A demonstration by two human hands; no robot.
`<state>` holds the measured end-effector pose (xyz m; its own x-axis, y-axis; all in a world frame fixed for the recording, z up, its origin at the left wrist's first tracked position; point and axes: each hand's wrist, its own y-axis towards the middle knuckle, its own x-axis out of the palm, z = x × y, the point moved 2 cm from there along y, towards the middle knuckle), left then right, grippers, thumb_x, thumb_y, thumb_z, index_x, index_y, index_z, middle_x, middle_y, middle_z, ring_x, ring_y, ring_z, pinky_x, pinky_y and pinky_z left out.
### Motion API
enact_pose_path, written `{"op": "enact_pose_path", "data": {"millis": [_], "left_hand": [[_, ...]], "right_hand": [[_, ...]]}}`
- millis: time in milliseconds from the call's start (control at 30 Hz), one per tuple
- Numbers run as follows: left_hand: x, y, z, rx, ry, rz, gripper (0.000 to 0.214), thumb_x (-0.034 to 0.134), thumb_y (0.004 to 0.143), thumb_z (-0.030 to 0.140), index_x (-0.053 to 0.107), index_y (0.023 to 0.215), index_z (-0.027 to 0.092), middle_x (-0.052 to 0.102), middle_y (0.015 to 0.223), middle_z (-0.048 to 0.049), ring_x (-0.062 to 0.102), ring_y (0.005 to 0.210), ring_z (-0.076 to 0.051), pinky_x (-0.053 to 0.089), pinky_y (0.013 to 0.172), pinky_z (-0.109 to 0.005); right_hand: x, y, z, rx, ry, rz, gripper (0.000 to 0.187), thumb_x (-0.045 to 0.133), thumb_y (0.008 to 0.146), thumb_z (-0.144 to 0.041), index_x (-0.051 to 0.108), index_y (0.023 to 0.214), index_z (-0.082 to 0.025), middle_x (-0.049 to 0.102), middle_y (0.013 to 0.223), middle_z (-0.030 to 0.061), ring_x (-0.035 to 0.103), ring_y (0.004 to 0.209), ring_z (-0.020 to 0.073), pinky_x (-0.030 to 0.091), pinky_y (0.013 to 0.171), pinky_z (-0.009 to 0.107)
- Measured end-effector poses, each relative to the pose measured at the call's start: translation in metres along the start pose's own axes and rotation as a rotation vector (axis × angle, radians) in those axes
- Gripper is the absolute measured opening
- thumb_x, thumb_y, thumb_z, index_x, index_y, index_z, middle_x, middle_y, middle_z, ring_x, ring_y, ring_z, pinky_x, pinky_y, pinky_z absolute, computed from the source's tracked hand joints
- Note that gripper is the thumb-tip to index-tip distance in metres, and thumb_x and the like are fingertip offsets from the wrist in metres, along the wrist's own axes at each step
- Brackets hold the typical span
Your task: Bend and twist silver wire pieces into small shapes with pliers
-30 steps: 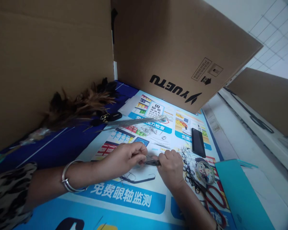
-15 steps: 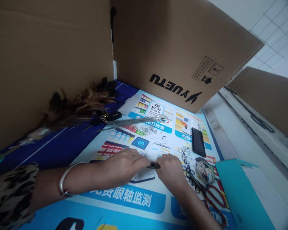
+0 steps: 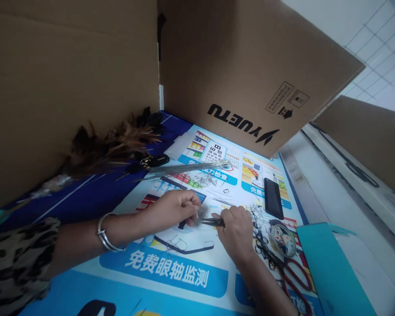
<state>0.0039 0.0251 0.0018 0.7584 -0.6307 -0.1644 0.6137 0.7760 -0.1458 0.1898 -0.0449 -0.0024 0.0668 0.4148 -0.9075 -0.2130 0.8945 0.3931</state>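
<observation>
My right hand (image 3: 235, 230) is closed around small dark pliers (image 3: 212, 221), whose tips point left. My left hand (image 3: 176, 208) pinches a thin piece of wire (image 3: 199, 215) right at the plier tips; a metal bangle (image 3: 107, 235) sits on that wrist. Both hands rest on a printed blue and white poster (image 3: 171, 272) covering the table. A bundle of long straight wires (image 3: 187, 166) lies beyond my hands, with small bent wire pieces (image 3: 204, 179) scattered near it.
Cardboard sheets (image 3: 243, 66) stand behind and to the left. A feather duster (image 3: 112, 142) lies at the left. A black phone (image 3: 273, 197), a round cartoon tin (image 3: 283, 239), red-handled scissors (image 3: 294, 276), small dark rings (image 3: 261, 239) and a teal folder (image 3: 329, 267) lie to the right.
Both hands, after dipping towards me half a second ago, have moved slightly away from me and to the right, still joined at the plier tips. The view also shifted a little.
</observation>
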Motion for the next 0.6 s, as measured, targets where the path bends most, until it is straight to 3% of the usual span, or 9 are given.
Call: {"op": "enact_pose_path", "data": {"millis": [167,367,600], "left_hand": [[0.007,-0.001,-0.001,-0.165,-0.302,-0.054,0.016,0.056,0.076,0.031,0.054,0.079,0.015,0.067,0.067,-0.0016,0.064,0.058,-0.015,0.036,0.048,-0.02],[0.013,-0.008,0.004,-0.231,-0.403,-0.065,0.015,0.057,0.076,0.029,0.052,0.077,0.014,0.062,0.066,0.0012,0.066,0.06,-0.015,0.035,0.049,-0.019],[0.019,-0.01,-0.006,-0.254,-0.513,-0.063,0.019,0.06,0.075,0.031,0.053,0.074,0.013,0.06,0.064,0.0008,0.066,0.062,-0.016,0.037,0.048,-0.018]], "right_hand": [[-0.009,0.0,-0.002,-0.057,-0.055,0.09,0.03,0.049,0.088,-0.039,0.051,0.065,-0.02,0.049,0.066,0.0029,0.039,0.071,0.0187,0.024,0.067,0.034],[-0.015,-0.001,-0.006,-0.101,-0.115,0.112,0.025,0.05,0.089,-0.039,0.054,0.073,-0.021,0.048,0.066,0.0027,0.039,0.07,0.0188,0.022,0.066,0.036],[-0.017,-0.003,-0.008,-0.146,-0.171,0.152,0.021,0.052,0.088,-0.04,0.057,0.081,-0.021,0.047,0.065,0.0017,0.039,0.069,0.018,0.023,0.066,0.036]]}}
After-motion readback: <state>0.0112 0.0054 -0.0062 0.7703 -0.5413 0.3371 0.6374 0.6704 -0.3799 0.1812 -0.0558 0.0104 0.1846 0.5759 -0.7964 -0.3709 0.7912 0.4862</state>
